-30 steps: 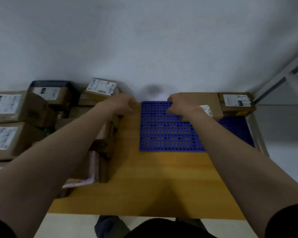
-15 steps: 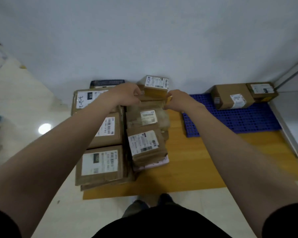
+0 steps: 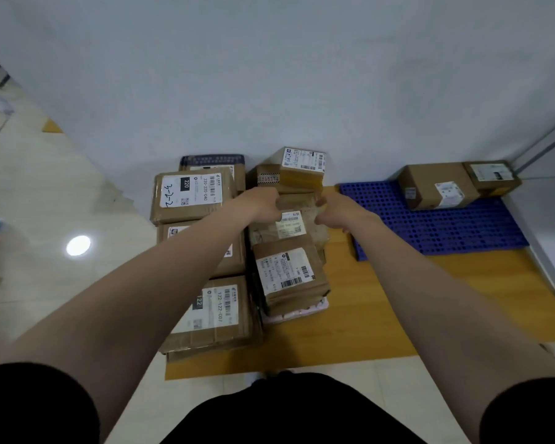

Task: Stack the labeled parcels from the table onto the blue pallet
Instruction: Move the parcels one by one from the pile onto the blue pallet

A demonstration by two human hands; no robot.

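Two boxes (image 3: 436, 190) sit on the blue pallet (image 3: 446, 232); many wait. Left hand (image 3: 263, 205) and right hand (image 3: 334, 211) curl around a parcel (image 3: 297, 221).

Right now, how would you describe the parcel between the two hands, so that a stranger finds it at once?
Start at the wooden table and go to the pile of parcels on its left part. In the right column, skip the near brown parcel; the next one back is the wanted parcel. It alone looks wrapped in clear, crinkled plastic, with the left hand and right hand at its far corners.
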